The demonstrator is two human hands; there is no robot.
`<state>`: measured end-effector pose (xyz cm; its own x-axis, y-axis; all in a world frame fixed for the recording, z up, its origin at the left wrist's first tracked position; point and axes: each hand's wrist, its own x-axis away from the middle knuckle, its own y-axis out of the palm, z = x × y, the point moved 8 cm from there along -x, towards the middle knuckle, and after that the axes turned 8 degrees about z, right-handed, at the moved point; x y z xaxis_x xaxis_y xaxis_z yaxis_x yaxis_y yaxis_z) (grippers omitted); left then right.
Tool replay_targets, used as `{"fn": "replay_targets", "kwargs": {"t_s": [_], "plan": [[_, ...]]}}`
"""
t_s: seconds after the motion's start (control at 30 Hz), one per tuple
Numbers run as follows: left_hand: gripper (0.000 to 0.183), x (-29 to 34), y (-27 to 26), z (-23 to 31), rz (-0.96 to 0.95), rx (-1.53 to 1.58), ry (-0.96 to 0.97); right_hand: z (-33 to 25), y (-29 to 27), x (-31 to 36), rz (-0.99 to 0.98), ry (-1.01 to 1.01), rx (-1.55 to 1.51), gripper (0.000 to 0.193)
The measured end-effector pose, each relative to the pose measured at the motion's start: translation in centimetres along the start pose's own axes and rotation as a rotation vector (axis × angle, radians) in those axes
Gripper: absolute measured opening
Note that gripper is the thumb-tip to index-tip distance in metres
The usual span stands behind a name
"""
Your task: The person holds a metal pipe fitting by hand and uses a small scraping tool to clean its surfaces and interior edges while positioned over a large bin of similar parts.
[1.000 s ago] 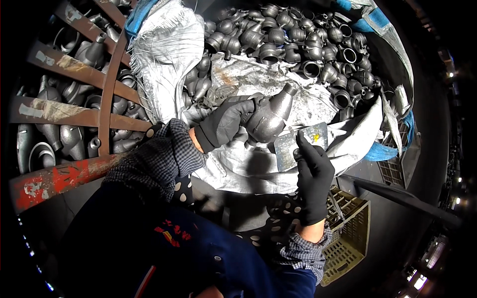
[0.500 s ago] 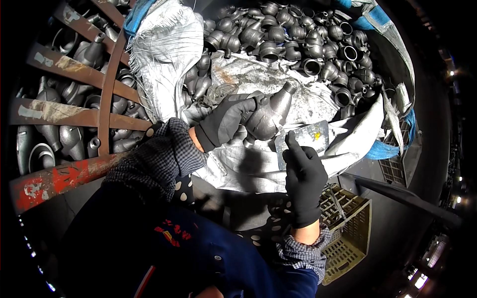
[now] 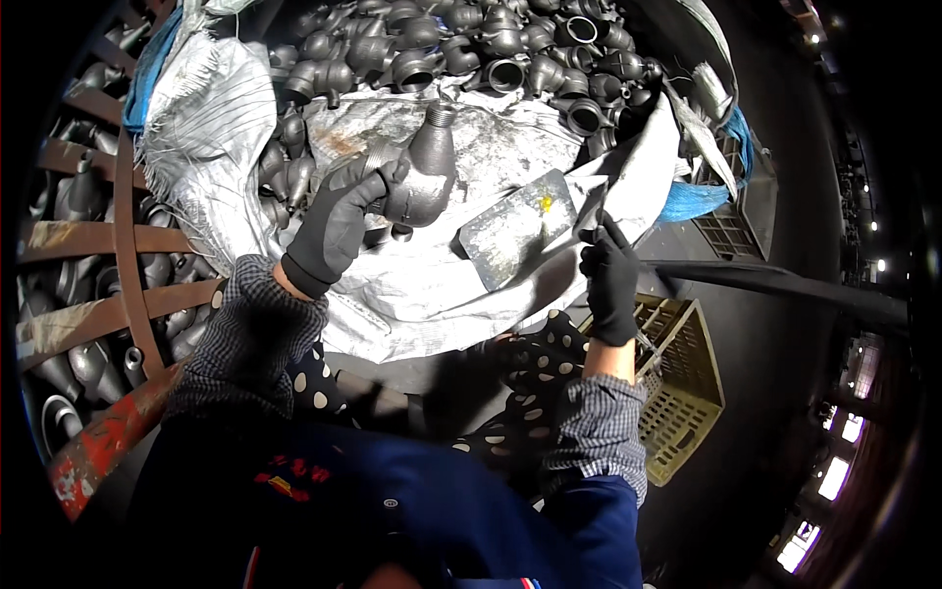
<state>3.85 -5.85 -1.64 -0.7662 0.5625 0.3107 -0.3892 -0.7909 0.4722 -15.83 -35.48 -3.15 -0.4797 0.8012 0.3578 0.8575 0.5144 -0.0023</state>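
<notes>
My left hand (image 3: 334,221), in a dark grey glove, is closed round a grey metal casting (image 3: 424,182). The casting has a bulbous body and a narrow ridged neck pointing up and away. In a black glove, my right hand (image 3: 610,285) is closed, off to the right of the casting. Something thin and dark seems to stick up from its fingers, too unclear to name. Between the hands a flat grey plate (image 3: 510,236) with a yellow spot lies tilted on the white woven sack (image 3: 392,319).
Many similar castings (image 3: 500,74) are heaped in the sack's far part. At left, a rusty metal rack (image 3: 128,236) holds more castings. A yellowish plastic crate (image 3: 687,393) stands on the floor at lower right, below a dark bar (image 3: 775,285).
My view has shifted rightward. My left hand still grips the casting, its neck now more upright. My right hand has moved right, away from the casting and off the plate.
</notes>
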Motion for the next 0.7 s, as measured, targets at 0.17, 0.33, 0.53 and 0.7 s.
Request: {"fn": "replay_targets", "kwargs": {"t_s": [0.17,0.33,0.53,0.7], "plan": [[0.042,-0.1,0.3,-1.1,0.089,0.091,-0.178,7.2,0.8,-0.8,0.012,0.154,0.118,0.035],[0.033,-0.1,0.6,-0.9,0.078,0.065,-0.177,9.6,0.5,-1.8,0.084,0.197,0.165,0.036],[0.031,0.4,0.4,-1.7,0.046,0.001,-0.309,10.5,0.5,-2.6,0.104,0.098,0.378,0.026],[0.034,0.7,1.0,-0.8,0.079,0.021,-0.250,10.8,0.8,-3.3,0.094,0.009,0.536,0.016]]}}
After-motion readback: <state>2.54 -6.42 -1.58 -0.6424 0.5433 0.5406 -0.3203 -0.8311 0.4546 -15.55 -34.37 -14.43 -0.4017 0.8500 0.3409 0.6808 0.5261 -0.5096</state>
